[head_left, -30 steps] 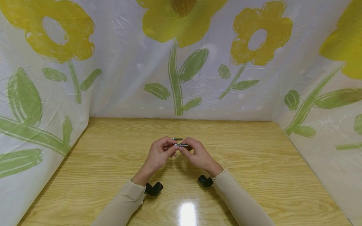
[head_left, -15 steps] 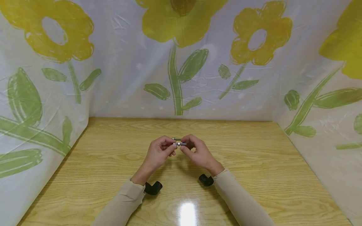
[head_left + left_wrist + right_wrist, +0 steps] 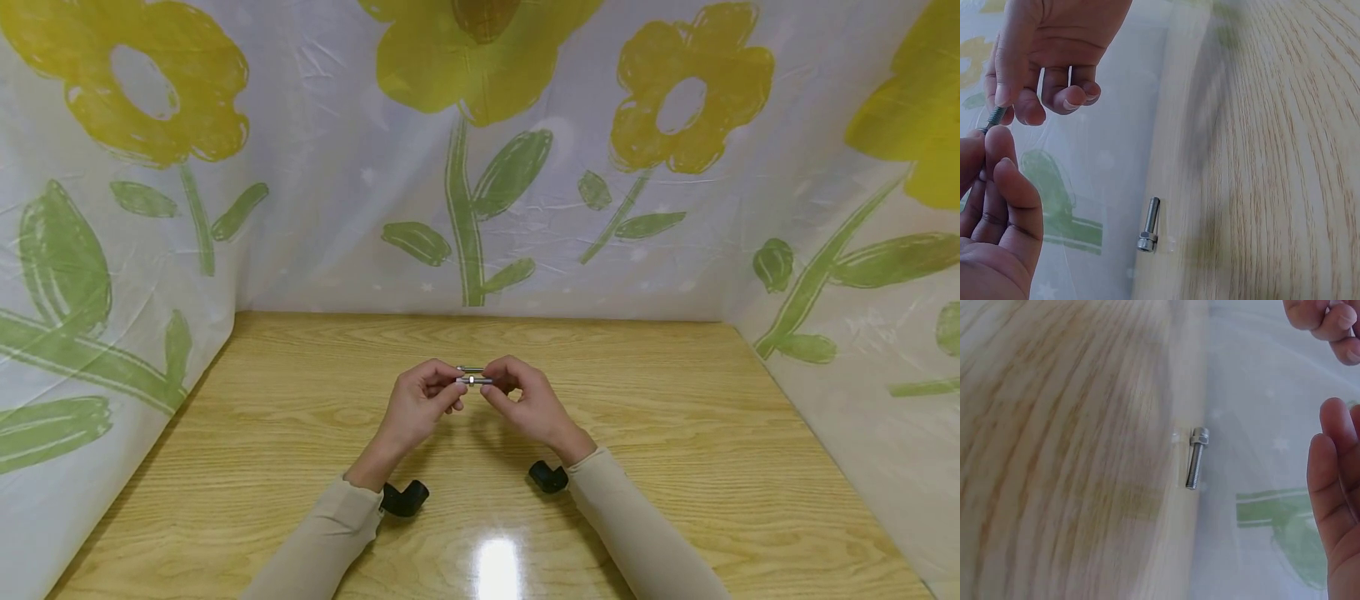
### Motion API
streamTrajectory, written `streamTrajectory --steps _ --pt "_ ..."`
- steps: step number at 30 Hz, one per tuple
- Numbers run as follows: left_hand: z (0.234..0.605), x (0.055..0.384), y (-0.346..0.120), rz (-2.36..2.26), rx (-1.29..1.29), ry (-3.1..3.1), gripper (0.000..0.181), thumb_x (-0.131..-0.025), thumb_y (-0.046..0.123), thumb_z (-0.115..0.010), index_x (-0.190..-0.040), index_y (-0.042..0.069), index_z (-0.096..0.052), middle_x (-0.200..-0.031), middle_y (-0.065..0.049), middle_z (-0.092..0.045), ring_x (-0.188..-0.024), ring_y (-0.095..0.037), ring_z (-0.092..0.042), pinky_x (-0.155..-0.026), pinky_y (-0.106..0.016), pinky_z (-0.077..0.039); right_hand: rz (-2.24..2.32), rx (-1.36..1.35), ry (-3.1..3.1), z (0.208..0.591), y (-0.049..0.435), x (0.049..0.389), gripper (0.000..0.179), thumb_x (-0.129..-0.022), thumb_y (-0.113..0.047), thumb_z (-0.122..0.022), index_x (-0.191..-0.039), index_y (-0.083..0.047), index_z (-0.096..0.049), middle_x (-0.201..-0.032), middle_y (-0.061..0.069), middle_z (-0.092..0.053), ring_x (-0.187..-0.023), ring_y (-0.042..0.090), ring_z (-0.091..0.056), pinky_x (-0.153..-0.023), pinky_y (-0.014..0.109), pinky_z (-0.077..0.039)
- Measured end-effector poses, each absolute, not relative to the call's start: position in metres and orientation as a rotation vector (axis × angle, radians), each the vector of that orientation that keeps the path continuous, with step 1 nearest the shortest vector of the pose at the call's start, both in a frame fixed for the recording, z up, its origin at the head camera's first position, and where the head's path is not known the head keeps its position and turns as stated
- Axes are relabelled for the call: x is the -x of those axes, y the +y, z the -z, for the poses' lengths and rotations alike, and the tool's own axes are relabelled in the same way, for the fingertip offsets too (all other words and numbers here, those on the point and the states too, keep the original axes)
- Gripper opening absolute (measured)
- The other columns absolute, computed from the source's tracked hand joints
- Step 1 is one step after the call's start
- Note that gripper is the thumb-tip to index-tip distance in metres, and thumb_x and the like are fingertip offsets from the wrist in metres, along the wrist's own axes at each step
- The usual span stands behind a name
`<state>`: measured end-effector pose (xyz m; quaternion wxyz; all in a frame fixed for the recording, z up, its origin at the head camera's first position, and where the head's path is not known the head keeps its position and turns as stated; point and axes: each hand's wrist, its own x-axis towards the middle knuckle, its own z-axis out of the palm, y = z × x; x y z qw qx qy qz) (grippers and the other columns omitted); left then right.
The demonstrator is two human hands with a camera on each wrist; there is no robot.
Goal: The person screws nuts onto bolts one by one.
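Above the table, both hands meet at a silver bolt [image 3: 481, 381] held level, with a hex nut [image 3: 472, 380] on its shaft. My left hand [image 3: 422, 407] pinches the bolt's left end between thumb and forefinger, hiding that end. The thumb and forefinger of my right hand [image 3: 531, 407] pinch its threaded right end; in the left wrist view, threads [image 3: 996, 116] show between the two hands' fingertips. Just behind them a second bolt [image 3: 470, 368] lies on the table; the right wrist view shows this bolt [image 3: 1195, 457] with a nut up against its socket head.
The wood-grain table [image 3: 645, 400] runs back to a white cloth [image 3: 322, 167] printed with yellow flowers, which hangs at the back and both sides. A black wrist-worn piece [image 3: 405, 498] sticks out by the left cuff, and another black piece [image 3: 548, 477] by the right.
Both hands have shifted slightly away from me, and the bolt a little left. The right fingertips have slid right off the nut along the shaft, so the nut now shows between the hands.
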<state>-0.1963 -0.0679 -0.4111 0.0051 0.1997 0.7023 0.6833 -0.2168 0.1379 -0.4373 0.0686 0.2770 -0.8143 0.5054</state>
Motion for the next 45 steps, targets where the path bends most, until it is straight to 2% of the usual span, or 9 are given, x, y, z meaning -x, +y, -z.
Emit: streamTrajectory --steps 3,8,14,16,23,27,34,40,45 --pt "0.411 0.196 -0.068 -2.138 -0.619 2.201 0.013 -0.09 -0.004 -0.062 -0.103 -0.007 -0.063 -0.094 -0.03 -0.063 -0.071 -0.036 -0.064 -0.062 -0.033 -0.055 -1.518 -0.828 -2.455 0.437 0.138 0.217 0.012 -0.094 -0.016 -0.063 -0.106 -0.015 -0.061 -0.089 -0.005 -0.065 -0.075 0.014 -0.06 -0.069 0.035 -0.05" --pt "0.411 0.196 -0.068 -2.136 -0.633 2.208 0.014 -0.09 -0.005 -0.062 -0.104 -0.009 -0.063 -0.093 -0.03 -0.063 -0.07 -0.035 -0.064 -0.062 -0.038 -0.055 -1.519 -0.846 -2.437 0.437 0.138 0.217 0.009 -0.094 -0.016 -0.063 -0.103 -0.015 -0.061 -0.088 -0.004 -0.065 -0.074 0.016 -0.059 -0.068 0.037 -0.05" --pt "0.412 0.196 -0.067 -2.138 -0.65 2.197 0.016 -0.091 -0.006 -0.06 -0.105 -0.012 -0.06 -0.089 -0.025 -0.062 -0.073 -0.046 -0.061 -0.06 -0.026 -0.053 -1.497 -0.844 -2.432 0.437 0.137 0.217 0.006 -0.094 -0.016 -0.064 -0.099 -0.018 -0.062 -0.088 -0.006 -0.063 -0.075 0.014 -0.058 -0.068 0.037 -0.05" --pt "0.411 0.196 -0.067 -2.128 -0.644 2.201 0.016 -0.091 -0.005 -0.06 -0.106 -0.012 -0.059 -0.089 -0.024 -0.061 -0.076 -0.049 -0.059 -0.062 -0.027 -0.053 -1.494 -0.837 -2.432 0.437 0.136 0.217 0.005 -0.093 -0.015 -0.064 -0.098 -0.017 -0.062 -0.089 -0.006 -0.063 -0.075 0.013 -0.058 -0.068 0.037 -0.05" --pt "0.406 0.192 -0.065 -1.996 -0.678 2.377 0.017 -0.091 -0.002 -0.062 -0.107 -0.005 -0.059 -0.096 -0.022 -0.06 -0.083 -0.032 -0.057 -0.07 -0.031 -0.048 -1.514 -0.828 -2.413 0.431 0.133 0.212 0.003 -0.092 -0.005 -0.064 -0.095 -0.008 -0.064 -0.091 0.003 -0.064 -0.077 0.018 -0.058 -0.071 0.039 -0.051" --pt "0.405 0.19 -0.063 -1.941 -0.768 2.464 0.017 -0.088 -0.004 -0.065 -0.104 -0.003 -0.06 -0.094 -0.022 -0.06 -0.082 -0.029 -0.056 -0.068 -0.031 -0.047 -1.506 -0.861 -2.389 0.413 0.128 0.2 0.005 -0.09 0.002 -0.063 -0.092 -0.003 -0.063 -0.091 0.009 -0.064 -0.079 0.018 -0.059 -0.074 0.039 -0.051" --pt "0.441 0.21 -0.064 -1.901 -0.85 2.544 0.014 -0.088 0.006 -0.069 -0.101 0.006 -0.063 -0.089 0.0 -0.059 -0.078 -0.017 -0.053 -0.064 -0.028 -0.046 -1.51 -0.914 -2.374 0.407 0.127 0.195 0.005 -0.09 0.002 -0.063 -0.092 -0.003 -0.064 -0.092 0.01 -0.065 -0.082 0.016 -0.059 -0.075 0.038 -0.05" --pt "0.441 0.209 -0.064 -1.89 -0.822 2.528 0.01 -0.091 0.011 -0.067 -0.1 0.013 -0.063 -0.087 0.0 -0.059 -0.077 -0.017 -0.053 -0.064 -0.03 -0.044 -1.508 -0.924 -2.373 0.407 0.127 0.195 0.005 -0.091 0.002 -0.062 -0.092 -0.003 -0.064 -0.092 0.009 -0.064 -0.082 0.017 -0.058 -0.076 0.035 -0.049" --pt "0.439 0.207 -0.062 -1.859 -0.733 2.501 0.009 -0.095 0.016 -0.062 -0.1 0.009 -0.064 -0.088 -0.004 -0.059 -0.078 -0.021 -0.053 -0.068 -0.035 -0.046 -1.505 -0.937 -2.351 0.408 0.127 0.196 0.006 -0.09 0.003 -0.062 -0.091 -0.002 -0.064 -0.09 0.01 -0.064 -0.082 0.017 -0.059 -0.075 0.036 -0.05"
